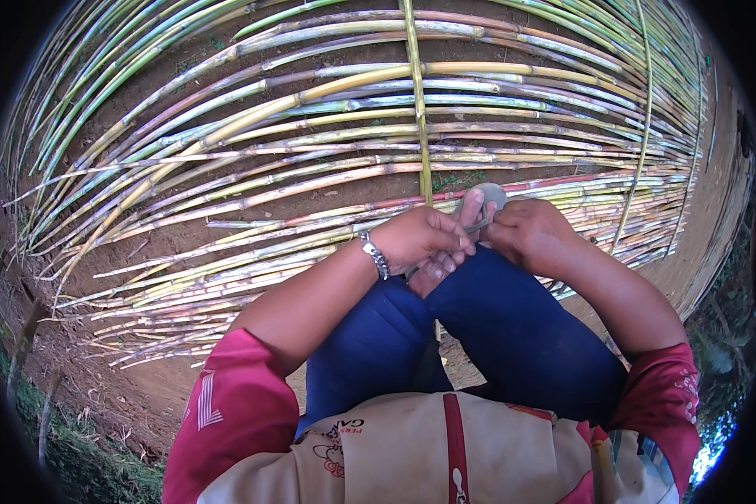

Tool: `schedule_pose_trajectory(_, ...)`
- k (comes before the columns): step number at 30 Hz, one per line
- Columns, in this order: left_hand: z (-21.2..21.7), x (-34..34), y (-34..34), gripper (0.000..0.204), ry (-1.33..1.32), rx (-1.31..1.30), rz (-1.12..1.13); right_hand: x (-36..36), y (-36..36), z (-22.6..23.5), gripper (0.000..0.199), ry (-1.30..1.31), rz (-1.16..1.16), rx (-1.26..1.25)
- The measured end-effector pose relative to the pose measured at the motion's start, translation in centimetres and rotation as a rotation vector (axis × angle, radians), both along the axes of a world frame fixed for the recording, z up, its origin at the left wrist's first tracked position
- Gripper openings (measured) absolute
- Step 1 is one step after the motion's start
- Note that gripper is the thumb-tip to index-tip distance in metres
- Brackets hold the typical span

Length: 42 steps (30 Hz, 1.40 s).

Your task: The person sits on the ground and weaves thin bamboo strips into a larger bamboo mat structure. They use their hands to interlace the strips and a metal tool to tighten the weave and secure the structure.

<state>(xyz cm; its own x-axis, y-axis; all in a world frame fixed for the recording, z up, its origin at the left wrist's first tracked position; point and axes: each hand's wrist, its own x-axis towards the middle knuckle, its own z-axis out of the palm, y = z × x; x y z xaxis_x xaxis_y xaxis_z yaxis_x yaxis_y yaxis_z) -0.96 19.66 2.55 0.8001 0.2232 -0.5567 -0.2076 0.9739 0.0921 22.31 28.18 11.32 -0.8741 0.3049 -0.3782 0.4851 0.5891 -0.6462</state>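
The person sits over a big mat of cane stalks [311, 160] laid side by side on the brown dirt ground [168, 378]. The stalks are yellow, green and pink, and they fan out far past the person's blue knees [512, 328].

Both hands meet just above the knees, at the near edge of the mat. The left hand [424, 239] is curled almost closed, with its fingers bent tight around a thin strip [477, 227]. A silver bracelet [375, 254] sits on that wrist. The right hand [529, 231] is also curled in, touching the left hand, and its fingertips pinch the same strip. The strip is mostly hidden between the two hands, so its shape is hard to tell.

A thin yellow cross stalk [417, 109] runs straight over the mat and ends right behind the hands. A second cross stalk [644, 126] lies farther along the mat, beyond the right hand.
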Motion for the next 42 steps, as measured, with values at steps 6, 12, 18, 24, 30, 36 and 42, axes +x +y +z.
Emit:
schedule_pose_trajectory(6, 0.9, -2.1, -4.4, 0.022, -0.177, 0.004, -0.036, -1.1, -2.1, 2.4, 0.017, 0.154, 0.036, -0.069)
schedule_pose_trajectory(12, 4.4, -3.9, -4.5, 0.022, 0.03, 0.528, -0.214, -0.3, -3.3, 1.9, 0.014, 0.084, -0.17, -0.269)
schedule_pose_trajectory(18, 6.3, -5.0, -5.6, 0.006, 0.456, 1.184, -0.274, -1.6, -4.9, 2.1, 0.009, -0.292, -0.193, -0.566)
schedule_pose_trajectory(24, 5.7, -4.7, -6.0, 0.011, 0.237, 1.119, -0.327, -3.4, -4.5, 3.4, 0.007, -0.298, -0.022, -0.751)
schedule_pose_trajectory(30, 6.5, -4.4, -6.8, 0.015, -0.079, 0.547, -0.279, -2.4, -3.6, 2.6, 0.012, -0.167, -0.183, -1.117)
schedule_pose_trajectory(36, 6.6, -4.6, -6.6, 0.01, 0.143, 0.768, -0.092, -1.5, -4.8, 1.1, 0.015, -0.21, -0.249, -0.924)
schedule_pose_trajectory(42, 6.1, -4.4, -4.8, 0.011, 0.305, 0.628, -0.017, -2.9, -5.8, 1.3, 0.027, -0.03, -0.069, -0.177)
